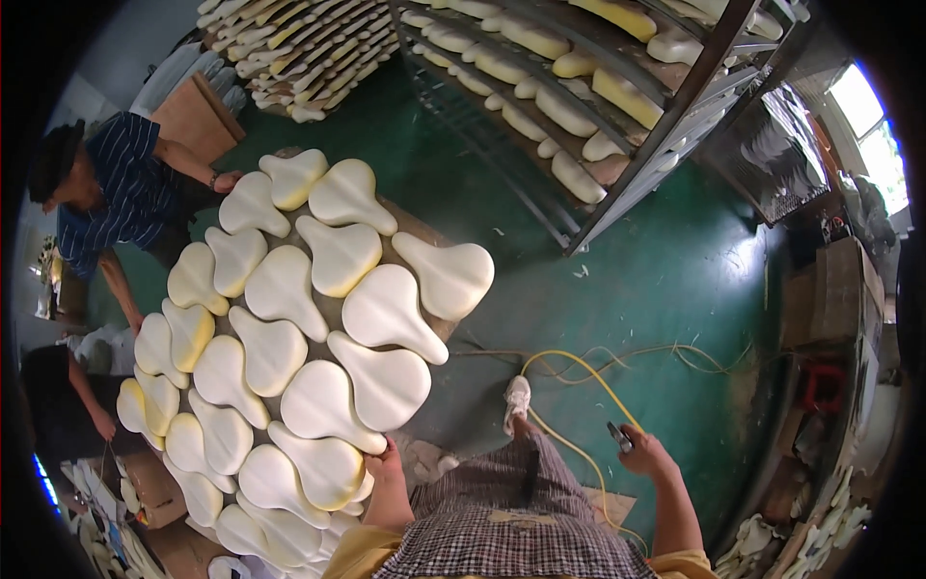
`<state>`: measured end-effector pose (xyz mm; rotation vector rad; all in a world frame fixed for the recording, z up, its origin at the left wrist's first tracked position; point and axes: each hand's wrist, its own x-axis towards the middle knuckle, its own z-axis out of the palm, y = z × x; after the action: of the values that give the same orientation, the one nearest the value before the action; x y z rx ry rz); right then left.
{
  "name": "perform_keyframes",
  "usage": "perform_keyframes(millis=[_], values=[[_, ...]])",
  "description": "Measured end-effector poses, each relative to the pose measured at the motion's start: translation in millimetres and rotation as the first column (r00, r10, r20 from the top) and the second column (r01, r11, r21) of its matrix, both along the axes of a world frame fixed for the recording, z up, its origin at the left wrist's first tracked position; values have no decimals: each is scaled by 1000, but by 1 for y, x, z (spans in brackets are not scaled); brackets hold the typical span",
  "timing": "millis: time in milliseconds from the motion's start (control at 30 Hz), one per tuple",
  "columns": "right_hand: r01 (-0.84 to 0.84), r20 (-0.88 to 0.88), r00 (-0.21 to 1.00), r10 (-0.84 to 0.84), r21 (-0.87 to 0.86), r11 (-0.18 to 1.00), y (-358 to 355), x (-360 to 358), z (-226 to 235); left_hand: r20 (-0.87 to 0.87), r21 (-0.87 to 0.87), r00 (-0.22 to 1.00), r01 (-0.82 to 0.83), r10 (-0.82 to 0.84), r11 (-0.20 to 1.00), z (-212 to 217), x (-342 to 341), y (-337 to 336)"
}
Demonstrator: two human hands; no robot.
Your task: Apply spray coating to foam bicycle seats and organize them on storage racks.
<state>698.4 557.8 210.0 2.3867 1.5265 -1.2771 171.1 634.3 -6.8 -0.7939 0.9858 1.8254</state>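
Observation:
Pale cream foam bicycle saddle pads (pixel 359 381) lie close together over a board (pixel 439 323) to my left; some have yellowish edges. At the near right edge of this layer, my left hand (pixel 386 461) is closed beside the narrow nose of one saddle pad (pixel 328 403). What its fingers hold there, if anything, is hidden. Out to the right, my right hand (pixel 648 454) is wrapped round an air blow gun (pixel 618 437) with a metal front. A yellow air hose (pixel 590 372) runs from it down to the floor.
A person in a striped shirt (pixel 125 183) stands at the far left side of the pads, and another person's arm (pixel 92 396) shows below. A metal rack (pixel 666 125) with shelves of pads stands ahead. Hose loops cross the green floor (pixel 666 289). Cardboard boxes (pixel 839 289) line the right.

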Motion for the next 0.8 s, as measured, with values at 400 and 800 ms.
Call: perform_keyframes(millis=[400, 800], values=[[250, -20, 968, -249, 41, 967, -160, 113, -104, -48, 258, 998, -26, 40, 966, -41, 214, 152], [359, -129, 924, -360, -28, 933, -132, 92, -99, -84, 89, 996, 48, -41, 995, -56, 300, 235]])
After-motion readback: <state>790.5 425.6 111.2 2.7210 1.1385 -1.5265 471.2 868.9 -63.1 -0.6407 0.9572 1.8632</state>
